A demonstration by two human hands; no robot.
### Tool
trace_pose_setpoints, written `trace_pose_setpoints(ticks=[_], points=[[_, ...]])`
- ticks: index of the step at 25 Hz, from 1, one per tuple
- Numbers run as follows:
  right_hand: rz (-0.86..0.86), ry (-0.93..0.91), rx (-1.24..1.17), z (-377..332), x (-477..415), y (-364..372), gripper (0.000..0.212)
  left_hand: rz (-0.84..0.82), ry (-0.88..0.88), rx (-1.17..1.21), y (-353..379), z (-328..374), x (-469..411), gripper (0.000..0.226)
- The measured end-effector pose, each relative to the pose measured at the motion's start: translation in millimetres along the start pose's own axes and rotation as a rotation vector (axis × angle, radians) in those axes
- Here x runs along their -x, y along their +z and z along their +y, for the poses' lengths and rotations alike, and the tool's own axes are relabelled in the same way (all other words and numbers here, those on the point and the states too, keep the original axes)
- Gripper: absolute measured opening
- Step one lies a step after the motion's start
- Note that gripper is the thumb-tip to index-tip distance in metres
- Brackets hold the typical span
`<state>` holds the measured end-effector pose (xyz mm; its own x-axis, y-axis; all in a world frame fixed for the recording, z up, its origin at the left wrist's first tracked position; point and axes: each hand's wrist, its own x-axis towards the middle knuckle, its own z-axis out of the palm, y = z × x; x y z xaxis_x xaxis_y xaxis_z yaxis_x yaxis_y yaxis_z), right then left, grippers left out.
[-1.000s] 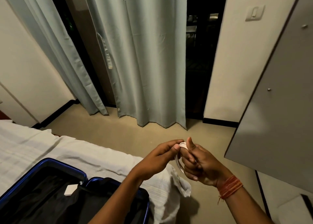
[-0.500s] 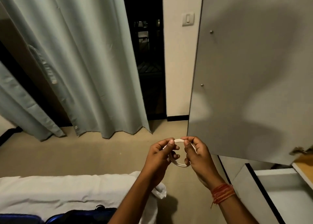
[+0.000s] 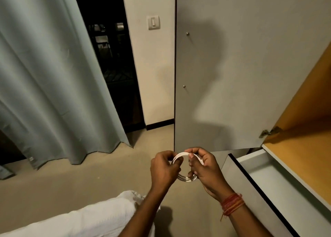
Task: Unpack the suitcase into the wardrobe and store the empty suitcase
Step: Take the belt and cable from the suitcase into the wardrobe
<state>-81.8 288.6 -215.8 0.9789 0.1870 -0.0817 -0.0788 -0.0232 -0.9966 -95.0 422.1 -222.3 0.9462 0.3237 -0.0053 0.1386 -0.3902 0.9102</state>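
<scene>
Beige floor [image 3: 89, 174] below, wardrobe door [image 3: 232, 75] swung open, drawer [image 3: 268, 175] pulled out at right. Near that drawer, looped white cable [image 3: 188, 179] pinched by left hand [image 3: 163, 166] and right hand [image 3: 206, 168]. Best to keep loops even, then lay flat inside.

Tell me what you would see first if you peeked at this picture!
First, in the middle near the bottom, the left hand and the right hand both pinch a coiled white cord between them. Right behind them stands the big grey wardrobe door, swung open, with an open drawer at the lower right. On the left hangs a long pale curtain beside a dark doorway.
</scene>
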Motion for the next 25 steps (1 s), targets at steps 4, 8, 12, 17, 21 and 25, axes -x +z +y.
trace_pose_setpoints(ticks=[4,8,12,17,21,25], points=[[0.075,-0.039,0.066,2.8,12.7,4.9,0.013,-0.059,0.077,-0.093,4.9,-7.8,0.7,0.014],[0.154,-0.011,0.138,12.7,15.7,-7.7,0.014,-0.397,-0.049,0.335,-18.3,-5.3,0.5,0.025],[0.143,0.047,0.095,27.4,18.9,-14.3,0.016,-0.388,-0.079,0.292,-11.3,-15.3,0.5,0.021],[0.384,0.076,0.111,42.3,29.0,-48.6,0.018,-0.559,-0.074,0.433,34.2,-6.8,16.8,0.009],[0.544,0.040,0.146,55.4,35.7,-98.2,0.018,-0.633,-0.181,0.453,91.2,24.4,30.4,0.028],[0.607,0.039,0.151,58.5,39.2,-146.6,0.020,-0.702,-0.161,0.340,135.2,42.4,31.9,0.029]])
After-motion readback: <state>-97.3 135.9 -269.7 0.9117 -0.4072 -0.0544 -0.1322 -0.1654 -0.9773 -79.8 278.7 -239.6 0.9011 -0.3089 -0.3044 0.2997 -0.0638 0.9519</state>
